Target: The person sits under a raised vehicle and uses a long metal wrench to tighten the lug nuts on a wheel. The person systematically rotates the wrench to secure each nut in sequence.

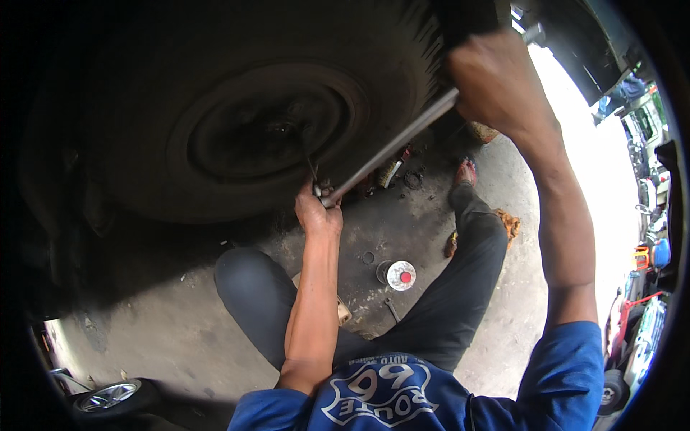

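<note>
A long bare-metal wrench bar point(399, 147) slants from the wheel's lower edge up to the right. My left hand point(318, 214) is closed round its lower end, beside a joint with a thin dark rod running toward the wheel hub. High at the right, my right hand point(497, 80) grips the bar near its upper end, slightly blurred. The large wheel point(136, 158) stands in deep shadow in front of me. Its hub details are too dark to tell.
Between my legs stand a round white-topped can point(400, 276) with a red cap and a small wrench point(392, 310). A brush-like tool point(390, 174) and small parts lie below the wheel. An orange-brown rag point(509, 225) is beside my right leg. Another wheel point(108, 396) lies lower left.
</note>
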Available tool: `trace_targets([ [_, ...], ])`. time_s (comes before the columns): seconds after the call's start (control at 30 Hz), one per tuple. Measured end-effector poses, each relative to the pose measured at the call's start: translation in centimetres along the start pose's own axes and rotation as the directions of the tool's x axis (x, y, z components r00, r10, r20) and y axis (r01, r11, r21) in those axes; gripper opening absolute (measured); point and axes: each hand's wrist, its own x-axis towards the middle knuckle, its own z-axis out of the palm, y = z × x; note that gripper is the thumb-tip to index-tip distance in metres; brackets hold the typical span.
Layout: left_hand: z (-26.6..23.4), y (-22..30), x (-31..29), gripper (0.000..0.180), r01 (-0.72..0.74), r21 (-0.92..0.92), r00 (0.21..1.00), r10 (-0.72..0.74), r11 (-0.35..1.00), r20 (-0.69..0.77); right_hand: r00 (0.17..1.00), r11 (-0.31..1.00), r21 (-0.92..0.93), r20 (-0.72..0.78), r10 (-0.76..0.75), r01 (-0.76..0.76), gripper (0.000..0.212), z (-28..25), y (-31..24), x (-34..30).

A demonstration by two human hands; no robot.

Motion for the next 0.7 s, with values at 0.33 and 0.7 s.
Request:
trace_targets([
  [0.33,-0.7,-2.1,-0.2,0.016,-0.449,0.468,0.888,0.44,0.761,0.137,0.696,0.5,0.506,0.637,0.332,-0.702,0.028,37.6,-18.4,-13.4],
  [0.7,-2.0,-0.6,-1.9,0.022,-0.476,0.735,0.856,0.448,0.483,0.259,0.598,0.562,0.714,0.682,-0.421,-0.418,0.047,39.5,-23.8,-15.5],
])
